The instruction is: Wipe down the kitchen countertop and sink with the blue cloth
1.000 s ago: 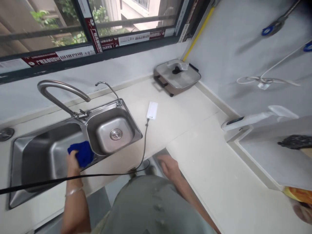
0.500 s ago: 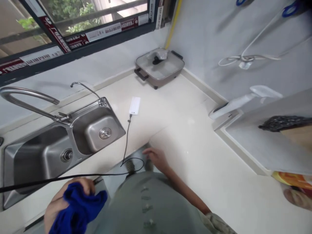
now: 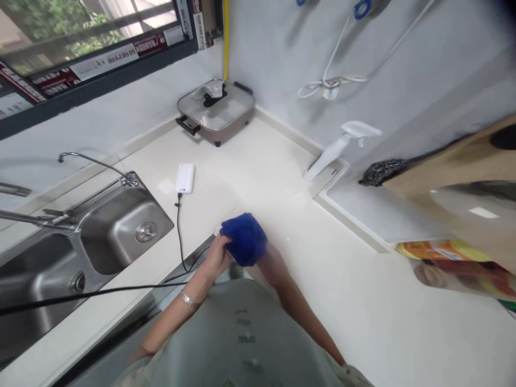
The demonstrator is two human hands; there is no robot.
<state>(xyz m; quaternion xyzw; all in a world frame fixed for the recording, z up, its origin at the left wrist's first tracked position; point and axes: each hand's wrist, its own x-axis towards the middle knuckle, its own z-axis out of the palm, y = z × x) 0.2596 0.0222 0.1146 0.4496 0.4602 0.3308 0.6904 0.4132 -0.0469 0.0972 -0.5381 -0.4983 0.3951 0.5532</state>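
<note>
A bunched blue cloth [image 3: 244,239] is in front of my body, over the front edge of the white countertop [image 3: 258,183]. My left hand [image 3: 220,255] grips its left side, fingers closed on it. My right hand [image 3: 272,263] is at the cloth's right side, blurred, its fingers hidden behind the cloth, so its hold cannot be made out. Beyond the cloth, to the left, lies a white power bank [image 3: 185,178] with a black cable plugged into it.
A double steel sink [image 3: 116,226] with taps is on the left. An electric pan [image 3: 217,110] with a glass lid stands in the back corner. A white spray bottle [image 3: 330,156] leans at the right wall. Packages [image 3: 447,250] lie far right. A black cable crosses at left.
My left hand has brought the blue cloth from the lower left to the middle, where my right hand now meets it. The view has shifted to the right.
</note>
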